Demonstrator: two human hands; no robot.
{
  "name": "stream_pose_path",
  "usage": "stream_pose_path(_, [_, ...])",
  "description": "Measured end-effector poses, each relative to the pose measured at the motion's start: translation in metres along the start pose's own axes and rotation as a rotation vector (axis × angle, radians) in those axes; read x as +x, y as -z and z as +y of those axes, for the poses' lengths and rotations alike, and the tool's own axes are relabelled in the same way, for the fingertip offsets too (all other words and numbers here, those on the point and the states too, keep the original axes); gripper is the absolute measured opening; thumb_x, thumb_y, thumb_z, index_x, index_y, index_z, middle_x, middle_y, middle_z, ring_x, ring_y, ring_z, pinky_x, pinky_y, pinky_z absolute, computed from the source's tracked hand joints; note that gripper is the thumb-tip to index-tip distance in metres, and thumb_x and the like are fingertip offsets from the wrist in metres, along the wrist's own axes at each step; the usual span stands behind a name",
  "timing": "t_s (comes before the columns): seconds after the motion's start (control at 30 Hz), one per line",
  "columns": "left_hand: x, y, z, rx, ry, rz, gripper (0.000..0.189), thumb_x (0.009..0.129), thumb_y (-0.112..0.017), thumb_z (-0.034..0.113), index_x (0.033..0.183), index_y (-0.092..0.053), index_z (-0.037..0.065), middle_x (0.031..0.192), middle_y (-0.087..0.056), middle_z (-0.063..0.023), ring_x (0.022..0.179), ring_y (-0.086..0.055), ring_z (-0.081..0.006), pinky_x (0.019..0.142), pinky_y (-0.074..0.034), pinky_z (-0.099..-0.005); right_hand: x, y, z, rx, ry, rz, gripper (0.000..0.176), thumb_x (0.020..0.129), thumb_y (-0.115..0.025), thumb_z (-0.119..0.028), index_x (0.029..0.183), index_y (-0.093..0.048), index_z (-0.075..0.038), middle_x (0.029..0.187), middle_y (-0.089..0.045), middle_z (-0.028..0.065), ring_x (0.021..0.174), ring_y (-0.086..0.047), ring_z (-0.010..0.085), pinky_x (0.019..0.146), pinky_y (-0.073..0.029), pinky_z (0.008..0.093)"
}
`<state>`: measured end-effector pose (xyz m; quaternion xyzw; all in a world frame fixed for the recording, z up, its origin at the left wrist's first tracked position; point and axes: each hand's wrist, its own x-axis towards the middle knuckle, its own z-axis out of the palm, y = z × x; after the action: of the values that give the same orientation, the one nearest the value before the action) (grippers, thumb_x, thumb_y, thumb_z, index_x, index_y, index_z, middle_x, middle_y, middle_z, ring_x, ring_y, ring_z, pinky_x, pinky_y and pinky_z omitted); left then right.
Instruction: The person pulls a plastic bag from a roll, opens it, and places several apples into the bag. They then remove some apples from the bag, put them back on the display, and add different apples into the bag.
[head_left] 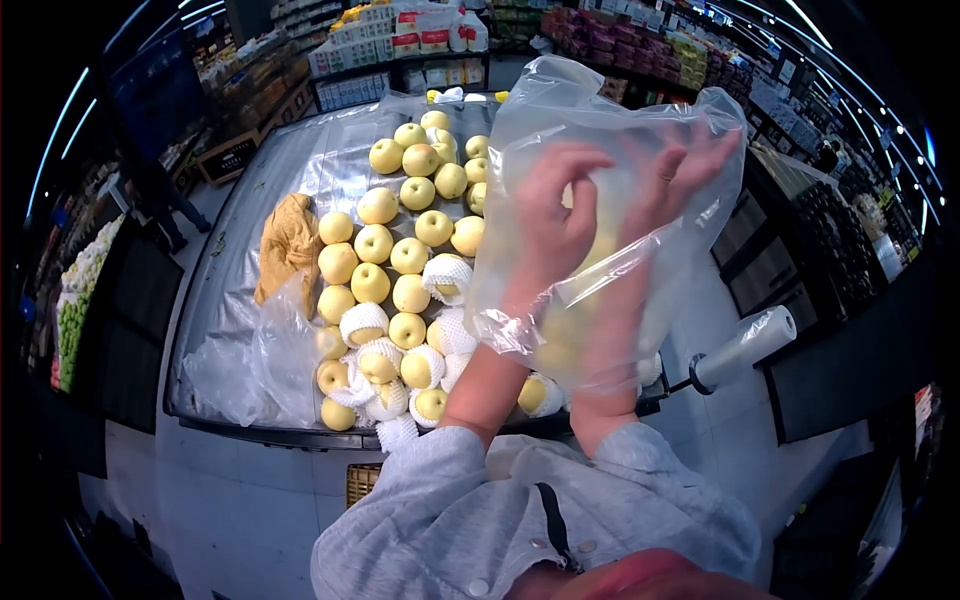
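Both my forearms reach into a clear plastic bag (520, 130), which is spread around my hands and wrists above the fruit display. Seen through the film, my left hand (565, 205) has curved fingers, with a gap between them and the thumb. My right hand (685, 175) is inside the bag's right side, fingers stretched out and apart. Neither hand has anything visible in its grasp. Behind and left of the bag lie many pale yellow pears (374, 244), some in white foam net sleeves (364, 323). The bag hides the pears behind it.
A crumpled brown cloth (289, 245) and loose clear plastic (250, 370) lie left of the pears on the display table (215, 290). A roll of plastic bags (750, 345) is mounted at the table's right front corner. Stocked shelves surround the aisles; a person's legs (175, 215) show at left.
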<state>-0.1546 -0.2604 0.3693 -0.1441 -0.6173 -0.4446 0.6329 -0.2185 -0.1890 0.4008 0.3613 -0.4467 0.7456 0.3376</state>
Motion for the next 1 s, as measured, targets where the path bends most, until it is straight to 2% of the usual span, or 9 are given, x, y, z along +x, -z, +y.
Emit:
stream_pose_path(0.1, [0.004,-0.015,0.008,-0.226,0.365,-0.118,0.018,0.094,-0.05,-0.001,0.106,-0.063,-0.001,0.101,-0.068,-0.0089,0.094,-0.065,-0.0159,0.084,-0.051,-0.0283,-0.016,-0.001,-0.012,0.1,0.047,-0.088,0.106,0.086,-0.052,-0.071,0.155,0.006,-0.017,0.156,-0.014,0.0227,0.13,-0.043,0.0438,0.104,-0.042,0.0546])
stream_pose_path(0.33, [0.035,-0.029,0.013,-0.463,-0.034,0.325,0.019,0.095,-0.052,0.004,0.11,-0.06,-0.003,0.107,-0.064,-0.0123,0.094,-0.062,-0.016,0.079,-0.052,-0.0272,-0.013,0.03,-0.032,0.035,-0.041,0.187,0.092,0.093,-0.053,-0.057,0.155,0.002,-0.017,0.154,-0.016,0.0201,0.137,-0.034,0.0394,0.094,-0.052,0.0558])
stream_pose_path(0.43, [0.022,-0.042,0.015,-0.343,-0.053,0.305,0.019,0.094,-0.055,0.002,0.111,-0.059,-0.004,0.104,-0.065,-0.0106,0.096,-0.064,-0.0165,0.081,-0.054,-0.0278,-0.022,0.023,-0.047,0.038,-0.01,0.142,0.085,0.096,-0.054,-0.05,0.155,-0.004,-0.015,0.155,-0.018,0.0181,0.138,-0.032,0.0357,0.105,-0.038,0.0558])
stream_pose_path(0.6, [0.023,-0.055,0.021,-0.459,-0.005,0.171,0.029,0.095,-0.053,0.003,0.123,-0.054,-0.005,0.117,-0.059,-0.0138,0.105,-0.059,-0.0186,0.086,-0.048,-0.0273,-0.033,0.03,-0.043,-0.047,0.118,0.041,0.081,0.098,-0.053,-0.046,0.153,-0.008,-0.008,0.155,-0.016,0.0173,0.134,-0.037,0.0354,0.096,-0.048,0.0449])
stream_pose_path(0.7, [0.046,-0.037,0.048,0.041,-0.16,0.393,0.038,0.097,-0.054,0.01,0.131,-0.048,-0.006,0.132,-0.051,-0.0186,0.118,-0.052,-0.0239,0.094,-0.046,-0.0314,-0.037,0.044,-0.037,-0.036,0.08,0.121,0.08,0.098,-0.053,-0.047,0.153,-0.011,-0.008,0.156,-0.017,0.0165,0.133,-0.037,0.034,0.098,-0.046,0.0421])
stream_pose_path(0.73, [0.046,-0.035,0.033,-0.076,-0.065,0.335,0.058,0.099,-0.055,0.028,0.142,-0.037,-0.007,0.148,-0.036,-0.0229,0.133,-0.04,-0.0313,0.107,-0.036,-0.038,-0.041,0.047,-0.037,-0.155,0.119,0.067,0.075,0.099,-0.054,-0.04,0.153,-0.013,-0.008,0.156,-0.016,0.0154,0.134,-0.037,0.034,0.098,-0.045,0.0431])
stream_pose_path(0.83, [0.035,-0.032,0.043,0.258,0.347,0.147,0.075,0.098,-0.052,0.043,0.146,-0.026,-0.009,0.153,-0.029,-0.0261,0.138,-0.033,-0.0378,0.114,-0.025,-0.0417,-0.051,0.038,-0.048,-0.225,-0.011,0.052,0.07,0.098,-0.054,-0.028,0.153,-0.015,-0.008,0.156,-0.016,0.0145,0.134,-0.037,0.033,0.097,-0.045,0.0429])
stream_pose_path(0.97, [0.021,-0.036,0.048,0.153,-0.082,0.199,0.088,0.096,-0.051,0.054,0.148,-0.02,-0.011,0.15,-0.034,-0.0293,0.138,-0.034,-0.0429,0.114,-0.025,-0.0444,-0.045,0.04,-0.031,-0.376,0.186,-0.08,0.047,0.089,-0.06,-0.011,0.134,-0.051,-0.002,0.129,-0.056,0.015,0.118,-0.054,0.0313,0.095,-0.047,0.0386])
stream_pose_path(1.0, [0.016,-0.034,0.046,0.029,-0.071,0.19,0.082,0.096,-0.052,0.048,0.147,-0.024,-0.01,0.147,-0.037,-0.0267,0.134,-0.038,-0.0384,0.111,-0.029,-0.0425,-0.047,0.03,-0.057,-0.105,-0.073,-0.022,0.039,0.088,-0.06,-0.007,0.126,-0.058,0.0,0.116,-0.064,0.0116,0.106,-0.061,0.0295,0.091,-0.049,0.0341])
